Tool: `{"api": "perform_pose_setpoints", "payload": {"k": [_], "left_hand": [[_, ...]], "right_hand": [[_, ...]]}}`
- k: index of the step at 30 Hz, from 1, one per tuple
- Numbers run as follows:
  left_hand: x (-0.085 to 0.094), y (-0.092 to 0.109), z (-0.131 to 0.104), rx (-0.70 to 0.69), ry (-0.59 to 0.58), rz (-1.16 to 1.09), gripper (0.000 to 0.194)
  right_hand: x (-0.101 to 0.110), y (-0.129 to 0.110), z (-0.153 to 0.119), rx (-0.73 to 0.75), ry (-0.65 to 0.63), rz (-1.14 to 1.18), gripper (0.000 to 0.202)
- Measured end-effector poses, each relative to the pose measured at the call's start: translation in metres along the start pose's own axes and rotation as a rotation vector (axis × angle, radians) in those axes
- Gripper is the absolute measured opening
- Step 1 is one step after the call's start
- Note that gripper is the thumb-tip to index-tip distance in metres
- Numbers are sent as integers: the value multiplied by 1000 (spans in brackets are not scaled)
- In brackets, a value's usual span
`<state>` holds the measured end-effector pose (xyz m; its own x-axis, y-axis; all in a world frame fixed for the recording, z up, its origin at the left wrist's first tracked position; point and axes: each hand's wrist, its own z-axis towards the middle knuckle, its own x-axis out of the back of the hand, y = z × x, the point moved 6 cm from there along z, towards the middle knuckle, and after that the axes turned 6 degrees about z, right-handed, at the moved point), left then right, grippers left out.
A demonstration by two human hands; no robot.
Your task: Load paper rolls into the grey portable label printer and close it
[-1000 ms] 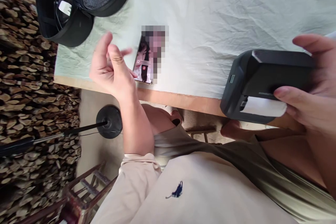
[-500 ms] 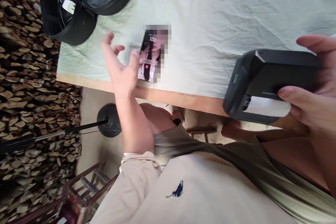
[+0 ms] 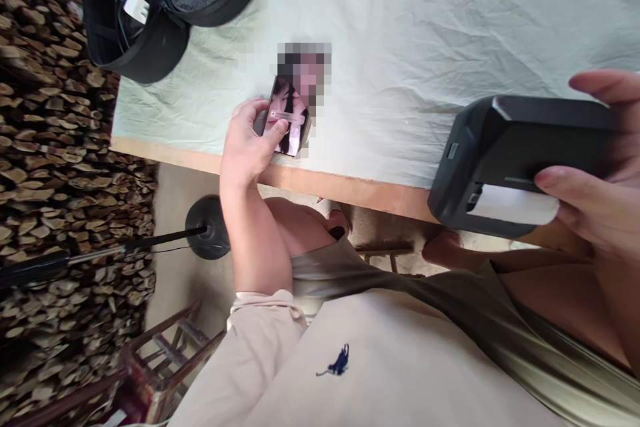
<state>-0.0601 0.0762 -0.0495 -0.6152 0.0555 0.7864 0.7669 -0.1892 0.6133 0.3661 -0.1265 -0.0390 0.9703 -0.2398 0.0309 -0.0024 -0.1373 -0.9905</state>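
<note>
At the table's near edge my left hand (image 3: 247,143) grips a smartphone (image 3: 289,105), its thumb on the lit screen and its fingers at the left side. The phone lies on the pale cloth, its upper part blurred by pixel blocks. On the right, my right hand (image 3: 597,203) is closed around a black boxy device, like a portable printer (image 3: 545,130), with a white roll (image 3: 517,204) set in its side. The device juts over the table edge, and its far right end is covered by my fingers.
An open round black case (image 3: 150,60) stands at the back left, with a white plug (image 3: 136,8) and cable inside. The table (image 3: 400,47) wears a wrinkled cloth. Below are a black stand base (image 3: 207,227), a wooden stool (image 3: 160,353) and stacked firewood (image 3: 75,167).
My left hand has come down and to the right from spread fingers in the air, and has taken hold of the smartphone. My right hand keeps its grip on the black device.
</note>
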Motion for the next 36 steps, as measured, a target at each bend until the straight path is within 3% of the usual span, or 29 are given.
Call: {"api": "perform_pose_setpoints", "payload": {"k": [3,5,6,11,16,18,24,27,31,33,35,36], "left_hand": [[-3,5,-2,68,-13,5,50],[0,9,-1,107,47,-79,52],[4,10,0,130,105,-147,52],[33,17,-1,161,615,-490,34],[26,44,-10,47,697,-628,40],[20,50,-11,21,623,-608,35],[22,51,-16,15,590,-491,40],[26,69,-21,-109,596,-577,39],[6,106,-41,-133,549,-670,35],[-19,136,-53,-211,373,-644,46],[-52,169,-67,-362,87,-666,50],[-67,179,-73,-365,-19,-702,47]], "right_hand": [[-1,0,-1,-31,5,9,95],[-1,0,-1,-31,15,15,96],[0,0,0,-23,17,19,94],[2,2,4,-8,8,22,93],[5,6,4,-33,13,36,95],[5,7,4,-43,4,47,95],[1,8,4,-49,48,97,95],[-4,11,6,-106,63,166,97],[-8,9,8,-98,71,170,91],[-8,6,8,-71,89,175,89],[-9,3,7,-48,100,194,90],[-11,1,7,-41,104,204,90]]}}
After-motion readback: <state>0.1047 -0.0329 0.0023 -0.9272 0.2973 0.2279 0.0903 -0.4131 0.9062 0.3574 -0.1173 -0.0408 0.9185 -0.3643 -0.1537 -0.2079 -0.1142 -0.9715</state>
